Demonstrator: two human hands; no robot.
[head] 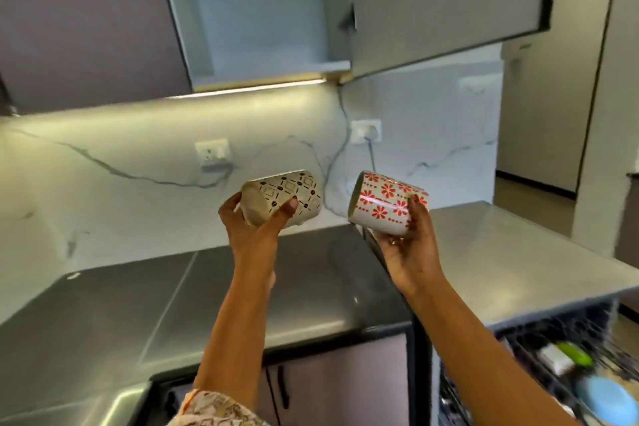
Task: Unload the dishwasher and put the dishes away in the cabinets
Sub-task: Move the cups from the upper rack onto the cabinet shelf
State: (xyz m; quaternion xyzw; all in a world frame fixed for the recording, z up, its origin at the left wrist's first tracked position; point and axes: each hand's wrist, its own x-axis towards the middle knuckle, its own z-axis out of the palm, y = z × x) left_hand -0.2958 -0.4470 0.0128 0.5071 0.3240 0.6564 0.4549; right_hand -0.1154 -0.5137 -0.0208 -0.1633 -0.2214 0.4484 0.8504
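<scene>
**Kitchen wall cabinet: shelving two cups**

The kitchen has a marbled back wall, a grey bench (501, 252) and an open wall cabinet (262, 28) above it. The left hand (252, 228) holds a brown-patterned cup (294, 192), fingers curled round its base end. The right hand (408, 252) holds a red-flowered cup (387, 199), fingers wrapped under its side. Both cups are tilted, in the air below the cabinet. Recommended: level each cup, clear the open door (442, 0), and shelve one at a time. No brand or writing is legible.

left hand (254, 223) gripping black-patterned mug (290, 195), right hand (408, 245) red-flowered mug (387, 202)
</scene>
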